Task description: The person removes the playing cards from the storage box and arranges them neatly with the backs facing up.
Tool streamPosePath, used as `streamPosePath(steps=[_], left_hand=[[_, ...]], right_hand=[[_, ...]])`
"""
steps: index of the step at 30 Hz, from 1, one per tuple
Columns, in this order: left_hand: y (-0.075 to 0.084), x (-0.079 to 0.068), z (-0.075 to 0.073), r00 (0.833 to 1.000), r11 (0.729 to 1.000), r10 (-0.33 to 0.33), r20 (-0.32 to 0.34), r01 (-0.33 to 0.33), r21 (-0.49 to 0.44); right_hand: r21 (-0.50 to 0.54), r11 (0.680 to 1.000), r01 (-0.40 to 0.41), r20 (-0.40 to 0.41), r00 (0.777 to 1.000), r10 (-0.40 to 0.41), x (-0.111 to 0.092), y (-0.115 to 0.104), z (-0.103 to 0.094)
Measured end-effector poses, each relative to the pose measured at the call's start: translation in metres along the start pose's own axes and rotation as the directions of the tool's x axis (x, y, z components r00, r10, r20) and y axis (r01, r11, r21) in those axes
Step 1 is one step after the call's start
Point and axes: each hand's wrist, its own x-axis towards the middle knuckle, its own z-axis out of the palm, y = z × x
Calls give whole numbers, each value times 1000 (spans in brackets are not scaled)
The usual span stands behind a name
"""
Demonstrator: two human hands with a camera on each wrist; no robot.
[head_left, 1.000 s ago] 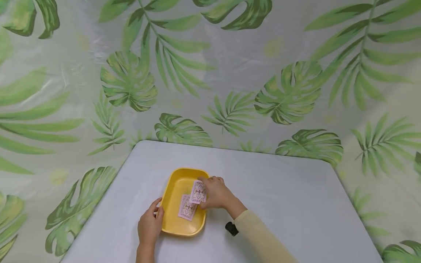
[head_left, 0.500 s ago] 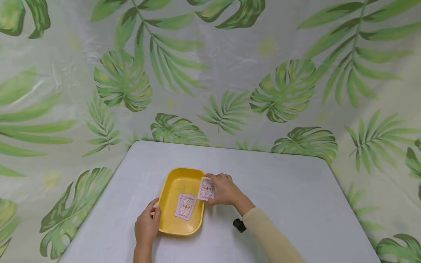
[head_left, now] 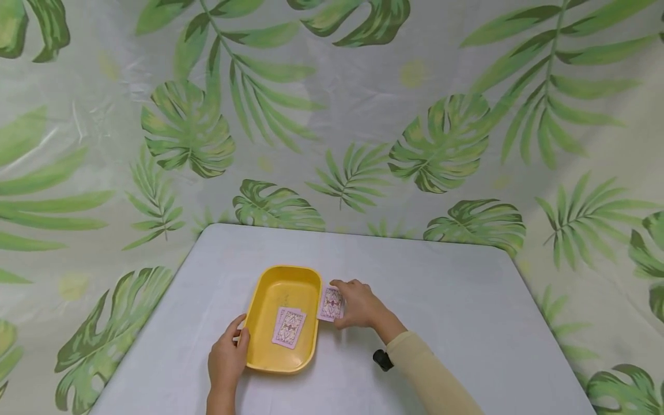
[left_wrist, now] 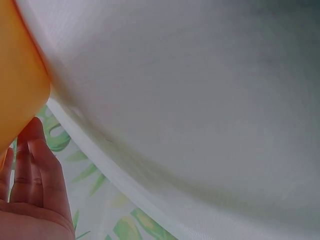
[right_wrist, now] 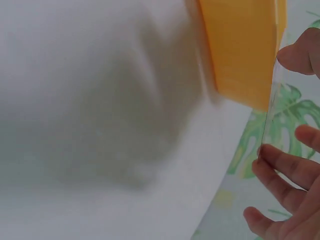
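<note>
A yellow tray (head_left: 259,364) stands on the white table, with pink-bordered playing cards (head_left: 290,328) lying overlapped and patterned side up in it. My left hand (head_left: 227,354) rests against the tray's left side; in the left wrist view its lightly bent fingers (left_wrist: 50,170) touch the outer wall. Just beyond the right rim, my right hand (head_left: 358,305) pinches a matching playing card (head_left: 329,304) by its edges. The right wrist view shows this card (right_wrist: 270,115) edge-on between thumb and fingertips, held above the table.
The white table (head_left: 441,300) extends well to the right of the tray. Behind it hangs a leaf-patterned covering (head_left: 363,115). A small black object (head_left: 383,360) shows beside the right sleeve (head_left: 420,363).
My right hand has carried the playing card from over the tray rightward past its rim. The left hand stays at the tray's left side. The whole head view has shifted slightly.
</note>
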Motion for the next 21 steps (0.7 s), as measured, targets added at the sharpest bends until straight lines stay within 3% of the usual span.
streamPosePath(steps=[9,21], left_hand=[[1,0,0,1000,1000,5,-14,-5,2],[0,-1,1,1000,1000,-12,-5,12,-4]], right_hand=[[-43,999,-12,41,999,14,-4,11,12],[-90,995,41,90,995,-33,-10,24,34]])
